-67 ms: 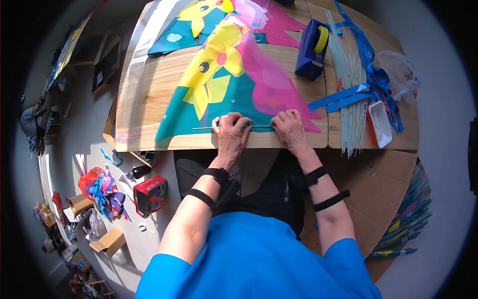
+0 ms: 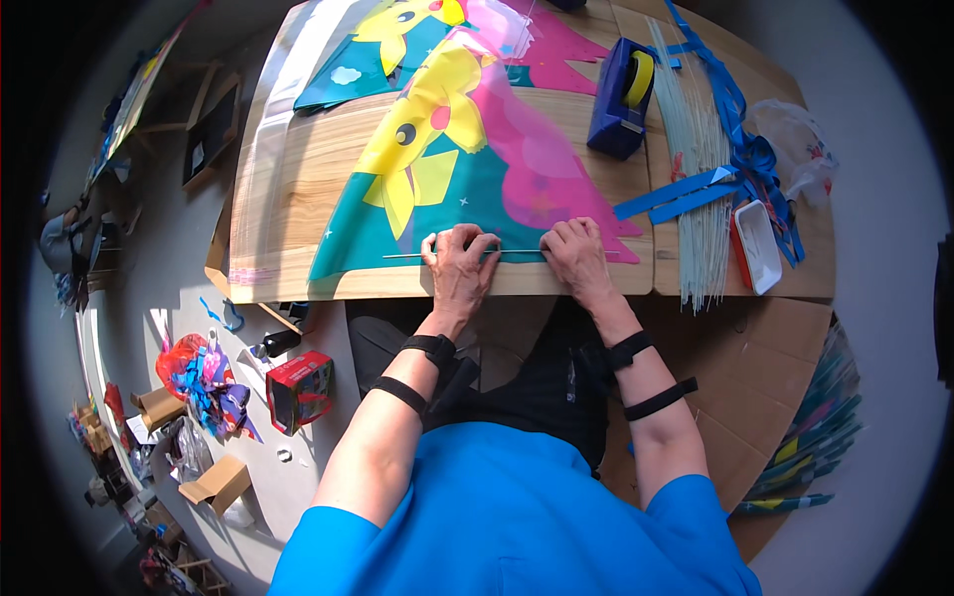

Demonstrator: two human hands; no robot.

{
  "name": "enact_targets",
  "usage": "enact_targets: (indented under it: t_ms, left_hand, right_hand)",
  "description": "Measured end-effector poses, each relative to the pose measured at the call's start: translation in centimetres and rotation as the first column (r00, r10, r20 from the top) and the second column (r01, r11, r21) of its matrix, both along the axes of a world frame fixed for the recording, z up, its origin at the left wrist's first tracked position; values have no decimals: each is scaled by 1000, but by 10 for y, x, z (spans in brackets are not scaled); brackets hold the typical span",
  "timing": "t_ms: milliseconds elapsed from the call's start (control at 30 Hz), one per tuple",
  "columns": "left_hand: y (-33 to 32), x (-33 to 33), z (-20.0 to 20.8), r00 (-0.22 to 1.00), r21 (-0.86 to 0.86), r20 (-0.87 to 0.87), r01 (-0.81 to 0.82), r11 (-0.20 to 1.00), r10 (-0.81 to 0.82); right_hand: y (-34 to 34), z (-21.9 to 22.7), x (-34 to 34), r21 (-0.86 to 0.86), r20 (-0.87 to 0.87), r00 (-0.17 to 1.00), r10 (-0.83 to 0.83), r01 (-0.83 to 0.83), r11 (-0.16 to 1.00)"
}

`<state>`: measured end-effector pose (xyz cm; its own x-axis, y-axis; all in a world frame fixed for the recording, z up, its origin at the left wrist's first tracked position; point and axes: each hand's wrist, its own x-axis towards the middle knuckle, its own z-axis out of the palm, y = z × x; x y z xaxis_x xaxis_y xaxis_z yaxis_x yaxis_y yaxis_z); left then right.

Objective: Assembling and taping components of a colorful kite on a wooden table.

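A triangular kite sail, green and pink with a yellow cartoon figure, lies on the wooden table in front of me. Along its near edge runs a thin pale rod, roughly level with the table's front edge. My left hand is closed on the rod left of its middle, fingers curled down against the sail. Further right, my right hand is closed on the same rod, with its fingertips pressed to the fabric. The rod's ends stick out past both hands; the parts under my fingers are hidden.
More kite sails lie at the table's far side. A blue tape dispenser holds yellow tape. To the right are a bundle of thin rods, blue ribbons and a small red-and-white tray. A red box stands on the floor.
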<state>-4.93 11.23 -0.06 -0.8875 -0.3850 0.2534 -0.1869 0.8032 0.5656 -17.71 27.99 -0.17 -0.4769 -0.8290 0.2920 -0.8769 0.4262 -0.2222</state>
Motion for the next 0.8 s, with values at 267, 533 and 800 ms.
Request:
enact_targets:
  t_ms: [267,533,800]
  left_hand:
    - [0,0,0,1000,-5,29,1,1000,-1]
    - [0,0,0,1000,-1,7,-6,1000,6]
    - [1,0,1,999,16,35,-6,1000,6]
  right_hand:
    - [0,8,-1,8,137,991,-13,12,1000]
    - [1,6,-5,1,198,980,-5,4,1000]
    - [0,3,-4,-24,178,984,-26,31,999]
